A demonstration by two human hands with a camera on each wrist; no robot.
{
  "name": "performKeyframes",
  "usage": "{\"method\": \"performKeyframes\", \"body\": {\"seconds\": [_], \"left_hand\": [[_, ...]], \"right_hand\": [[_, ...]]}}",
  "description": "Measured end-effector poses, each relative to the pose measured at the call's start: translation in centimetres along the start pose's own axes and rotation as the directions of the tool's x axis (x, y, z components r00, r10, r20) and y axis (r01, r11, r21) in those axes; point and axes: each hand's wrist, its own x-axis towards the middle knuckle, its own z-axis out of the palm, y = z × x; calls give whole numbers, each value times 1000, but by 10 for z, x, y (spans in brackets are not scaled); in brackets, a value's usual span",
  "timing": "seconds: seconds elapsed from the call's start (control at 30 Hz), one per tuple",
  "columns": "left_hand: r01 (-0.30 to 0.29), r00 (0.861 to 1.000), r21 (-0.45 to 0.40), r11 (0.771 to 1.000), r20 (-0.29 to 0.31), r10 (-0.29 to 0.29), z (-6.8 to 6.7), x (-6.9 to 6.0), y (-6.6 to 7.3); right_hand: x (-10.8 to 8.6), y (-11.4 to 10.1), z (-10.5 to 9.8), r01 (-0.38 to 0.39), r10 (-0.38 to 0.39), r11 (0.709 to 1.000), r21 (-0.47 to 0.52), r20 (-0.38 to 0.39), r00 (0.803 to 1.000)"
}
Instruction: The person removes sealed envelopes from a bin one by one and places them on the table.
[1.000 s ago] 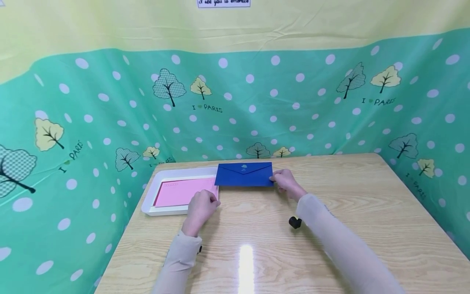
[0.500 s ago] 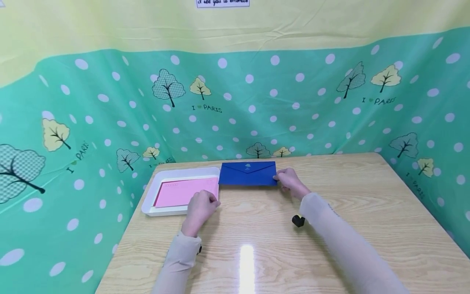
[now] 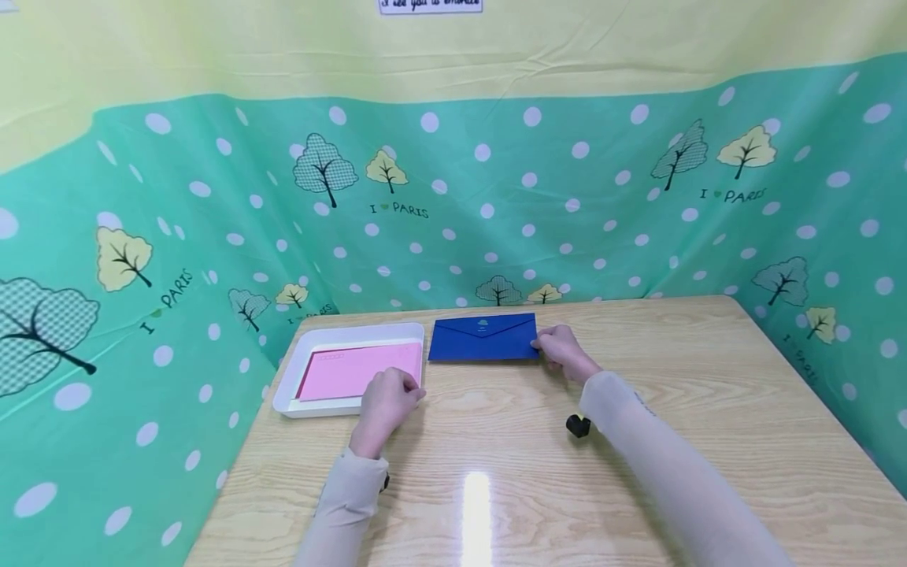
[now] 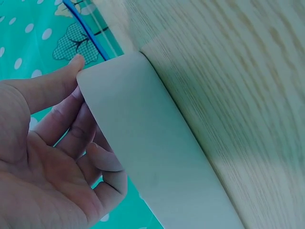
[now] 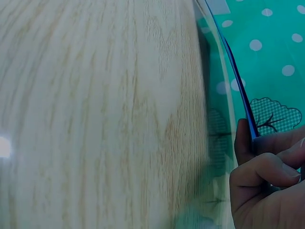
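White oblong plastic tray (image 3: 290,378): pink paper envelope (image 3: 340,375)'s in, left hand (image 3: 386,402) pinching rim (image 4: 108,126)
Blue paper envelope (image 3: 482,345): outside already, my right hand (image 3: 563,351)'s pinching it

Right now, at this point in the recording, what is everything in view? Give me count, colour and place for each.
table: 1, pale wood grain, under everything
printed cloth: green with pale dots, yellow above, behind and beside the table
sign: 1, white with dark lettering, top edge, cut off
white tray: 1, white, back left of the table
pink envelope: 1 clearly seen, pink, in the white tray; a dark red edge shows, layers beneath unclear
blue envelope: 1, blue, right of the white tray
small black pieces: 2, black, one beside each forearm
sleeves: 2, pale, on both forearms
left hand: 1, bare, at the white tray's near right corner
right hand: 1, bare, pinching the blue envelope's right end
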Motion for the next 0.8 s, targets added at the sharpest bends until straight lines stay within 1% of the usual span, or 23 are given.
{"method": "performKeyframes", "body": {"seconds": [0.13, 0.4, 0.53, 0.67, 0.8], "left_hand": [[9, 1000, -5, 1000, 1, -9, -1, 0, -1], [-3, 1000, -19, 1000, 11, 3, -1, 0, -1], [-7, 1000, -19, 1000, 8, 7, 0, 0, -2], [-9, 1000, -17, 1000, 7, 9, 0, 0, -3], [-8, 1000, -17, 1000, 5, 8, -1, 0, -2]], "right_hand": [[0, 1, 2, -1, 1, 1000, -5, -4, 1000], [3, 4, 3, -14, 14, 1000, 9, -3, 1000], [5, 6, 3, -20, 20, 1000, 3, -20, 1000], [8, 8, 3, -23, 22, 1000, -17, -33, 999], [11, 7, 3, -23, 22, 999, -42, -31, 999]]}}
